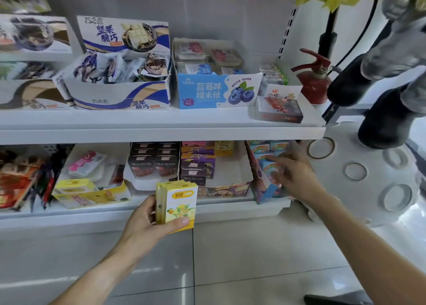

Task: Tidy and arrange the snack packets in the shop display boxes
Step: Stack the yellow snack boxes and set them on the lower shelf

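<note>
Left hand [147, 221] grips a couple of yellow packets [177, 204] upright at about 6 o'clock, just in front of the lower shelf edge [92, 214], open floor below. Right hand [297, 173] at 3 o'clock reaches with fingers spread onto the rainbow packets [265, 159] in the tilted box [259, 185]; can't tell if it's grasping. Blue box [214, 92] at 12 reads 蓝莓味糯米纸.

Blueberry box [216, 92] on upper shelf [161, 125], right of nut-crisp box [119, 97]; fire extinguisher [313, 83] at right end.
</note>
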Available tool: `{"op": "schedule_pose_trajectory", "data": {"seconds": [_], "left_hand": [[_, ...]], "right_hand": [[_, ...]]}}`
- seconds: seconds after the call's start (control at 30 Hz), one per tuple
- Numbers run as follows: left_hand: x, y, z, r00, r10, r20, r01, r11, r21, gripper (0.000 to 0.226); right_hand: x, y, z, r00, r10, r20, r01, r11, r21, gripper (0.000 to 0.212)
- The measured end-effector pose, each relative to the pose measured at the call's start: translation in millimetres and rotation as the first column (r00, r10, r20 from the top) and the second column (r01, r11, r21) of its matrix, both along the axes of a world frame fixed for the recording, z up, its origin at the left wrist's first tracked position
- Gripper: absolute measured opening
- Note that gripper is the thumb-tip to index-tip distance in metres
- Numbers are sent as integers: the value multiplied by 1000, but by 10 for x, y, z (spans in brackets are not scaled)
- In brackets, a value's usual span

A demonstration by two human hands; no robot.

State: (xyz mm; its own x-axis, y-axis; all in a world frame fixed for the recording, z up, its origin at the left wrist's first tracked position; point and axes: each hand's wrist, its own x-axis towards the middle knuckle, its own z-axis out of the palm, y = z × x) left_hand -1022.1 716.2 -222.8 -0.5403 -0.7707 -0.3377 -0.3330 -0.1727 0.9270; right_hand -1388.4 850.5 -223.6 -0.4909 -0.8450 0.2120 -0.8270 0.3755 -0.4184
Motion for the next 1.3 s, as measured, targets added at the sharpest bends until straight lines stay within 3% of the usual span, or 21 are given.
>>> {"op": "schedule_pose_trajectory", "data": {"seconds": [0.17, 0.27, 0.33, 0.47, 0.6, 0.73, 0.9, 1.0, 1.13, 1.23, 1.3], "left_hand": [[82, -4, -17, 1000, 12, 25, -13, 1000, 14, 58], [99, -6, -23, 999, 25, 32, -26, 999, 29, 64], [97, -15, -32, 998, 40, 40, -42, 998, 44, 68], [78, 0, -29, 998, 62, 30, -64, 995, 75, 61], [94, 13, -3, 996, 84, 17, -85, 993, 83, 50], [168, 10, -32, 997, 77, 21, -79, 993, 92, 55], [220, 6, -34, 996, 91, 14, -92, 990, 102, 51], [201, 4, -39, 996, 92, 7, -92, 990, 110, 52], [204, -9, -21, 994, 107, -9, -105, 987, 120, 51], [269, -37, -27, 992, 127, -26, -122, 983, 134, 51], [323, -63, -53, 987, 160, -30, -154, 977, 146, 51]], "right_hand": [[132, -5, 51, 991, -43, -124, 43, 999, -6, 62], [444, -23, 323, 978, -106, -180, 64, 972, -226, 33], [787, -121, 509, 984, -4, -176, -45, 961, -273, 16], [1174, -591, 540, 956, 287, 56, -285, 958, -34, 11], [1126, -1061, 337, 939, 309, 150, -332, 927, 172, 31], [1117, -1202, 258, 918, 339, 205, -378, 903, 203, 57], [1115, -1266, 213, 889, 367, 273, -428, 878, 214, 69], [1134, -1315, 216, 907, 323, 268, -387, 893, 231, 64], [1189, -1225, 329, 944, 288, 165, -314, 935, 164, 47], [1270, -958, 576, 968, 248, 35, -246, 968, -54, 42], [1417, -814, 697, 961, 263, 81, -247, 954, -168, 41]]}}
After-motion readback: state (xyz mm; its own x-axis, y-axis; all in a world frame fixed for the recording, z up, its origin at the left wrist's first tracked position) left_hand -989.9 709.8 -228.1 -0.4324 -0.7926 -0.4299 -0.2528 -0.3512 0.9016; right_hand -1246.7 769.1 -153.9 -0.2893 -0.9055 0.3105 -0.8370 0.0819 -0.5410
